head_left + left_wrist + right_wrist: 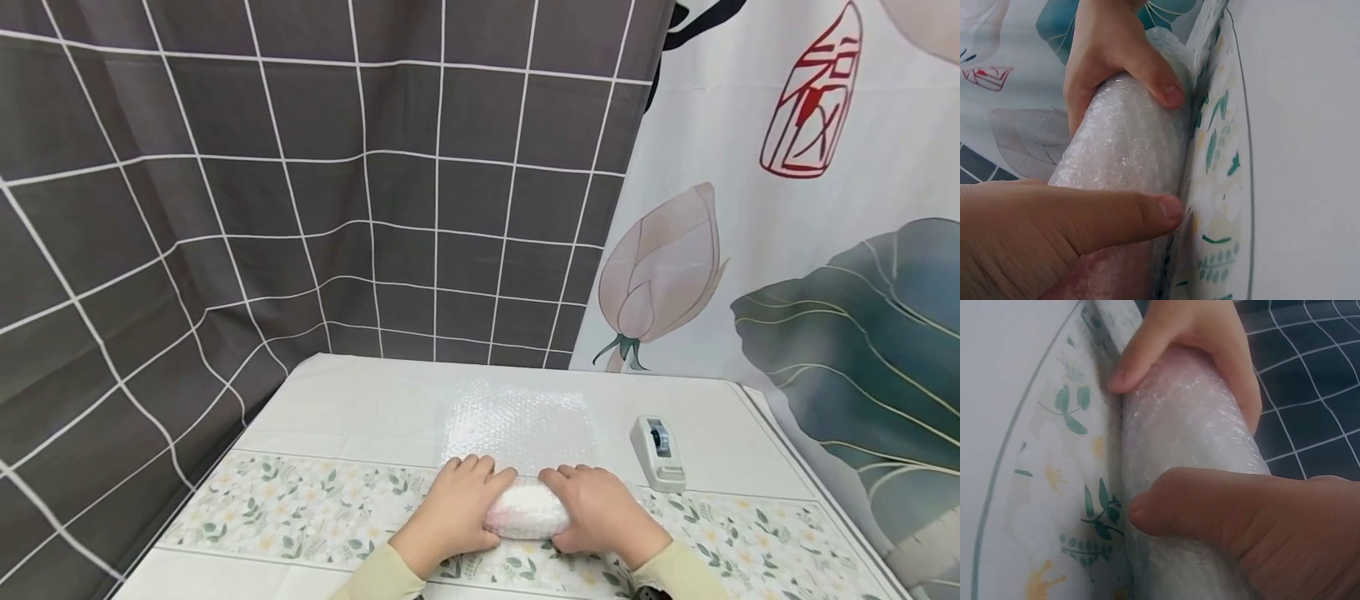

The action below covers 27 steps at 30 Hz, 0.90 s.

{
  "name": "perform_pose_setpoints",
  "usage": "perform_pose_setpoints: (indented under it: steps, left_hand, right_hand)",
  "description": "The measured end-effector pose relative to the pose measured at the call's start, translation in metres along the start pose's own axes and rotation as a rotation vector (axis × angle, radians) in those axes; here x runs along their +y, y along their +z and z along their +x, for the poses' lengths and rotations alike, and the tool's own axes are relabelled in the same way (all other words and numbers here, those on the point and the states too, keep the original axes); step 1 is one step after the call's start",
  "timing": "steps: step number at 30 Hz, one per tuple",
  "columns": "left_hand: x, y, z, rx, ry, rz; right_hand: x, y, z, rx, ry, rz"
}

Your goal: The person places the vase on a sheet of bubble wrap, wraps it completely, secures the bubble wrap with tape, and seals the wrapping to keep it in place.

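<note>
A rounded bundle in bubble wrap (528, 508) lies on the table between both hands, pale with a pinkish tint at its left end. What is inside the wrap cannot be made out. My left hand (455, 510) grips the left end, and its thumb (1129, 215) lies across the near side in the left wrist view. The right hand (600, 510) holds the other end, with its thumb (1179, 503) over the wrap in the right wrist view. From behind the bundle a flat sheet of bubble wrap (521, 423) spreads away over the table.
A white tape dispenser (658, 454) stands right of the sheet. The white table (337, 408) carries a floral strip (300, 508) across its front part. Behind and left hangs a dark grid curtain (405, 200); a flower-printed cloth (720, 225) hangs at the right.
</note>
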State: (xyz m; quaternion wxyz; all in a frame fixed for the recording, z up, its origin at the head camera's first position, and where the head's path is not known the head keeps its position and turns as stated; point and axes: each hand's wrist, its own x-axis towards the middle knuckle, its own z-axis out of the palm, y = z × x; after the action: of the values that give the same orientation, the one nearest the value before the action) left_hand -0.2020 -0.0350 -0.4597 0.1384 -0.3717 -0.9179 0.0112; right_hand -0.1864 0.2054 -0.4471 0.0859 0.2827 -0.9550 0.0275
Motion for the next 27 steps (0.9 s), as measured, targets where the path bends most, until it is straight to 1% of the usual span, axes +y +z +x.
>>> perform_pose_setpoints:
  steps: [4,6,9,11,16,20,23,27]
  left_hand:
    - [0.0,0.002,-0.002,0.052,0.002,0.029]
    - [0.0,0.003,-0.001,0.056,-0.003,0.03]
    - [-0.002,0.005,0.001,0.044,-0.004,0.028]
    - [-0.003,0.005,0.003,0.035,0.004,0.023]
    - [-0.007,0.005,0.007,0.042,0.023,0.024]
    - [-0.008,0.004,0.008,0.038,0.02,0.011]
    - [-0.009,0.002,0.01,0.014,0.011,-0.025]
    - [-0.011,0.0,0.015,-0.036,-0.015,-0.114]
  right_hand:
    - [0.004,-0.001,0.002,-0.021,0.004,0.047]
    - [0.006,-0.002,0.003,-0.02,-0.004,0.068]
    - [0.007,-0.002,0.004,-0.009,-0.016,0.093]
    - [0.008,-0.001,0.003,0.005,-0.017,0.086]
    - [0.007,0.002,-0.003,0.065,-0.013,0.006]
    - [0.004,0.004,-0.008,0.104,-0.012,-0.059]
    - [0.004,0.005,-0.016,0.139,-0.019,-0.105]
    - [0.005,0.01,-0.029,0.195,-0.04,-0.164]
